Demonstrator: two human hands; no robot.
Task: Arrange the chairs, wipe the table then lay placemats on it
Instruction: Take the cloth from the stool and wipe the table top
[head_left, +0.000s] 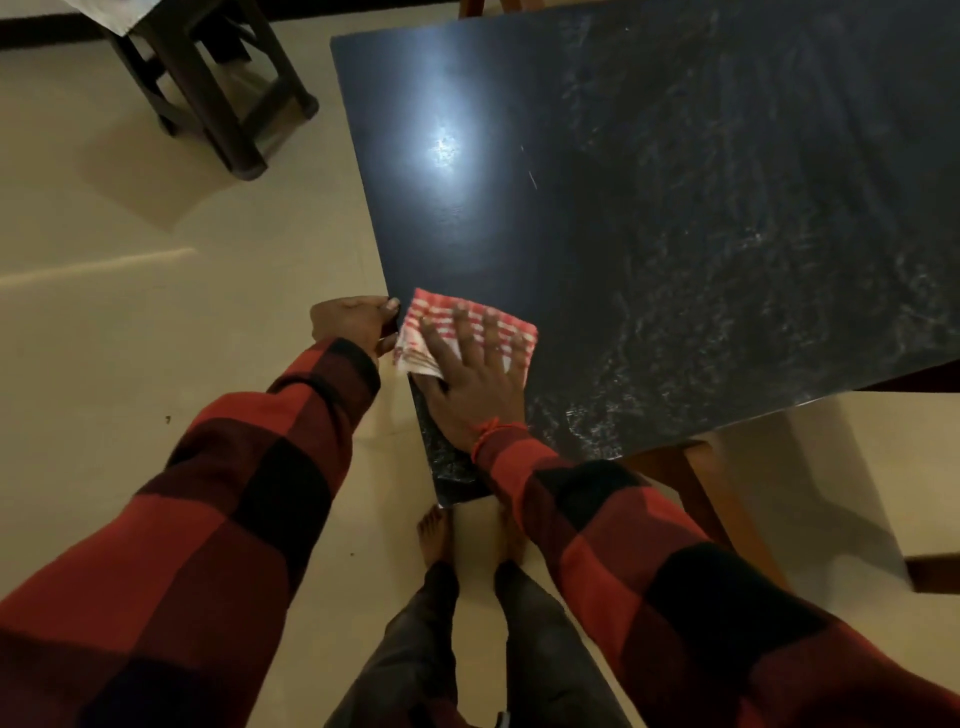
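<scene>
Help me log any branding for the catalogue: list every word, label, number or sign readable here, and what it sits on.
None can be read.
cloth: a red and white check pattern only, no lettering.
table: a dark top with glare and smear marks, no label.
stool: bare dark wood.
sleeves: red and black check, no logo visible.

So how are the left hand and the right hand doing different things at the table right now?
The right hand lies flat with fingers spread, pressing the checked cloth onto the table. The left hand touches no cloth; it curls at the table's edge beside it. Both wear red and black checked sleeves.
</scene>
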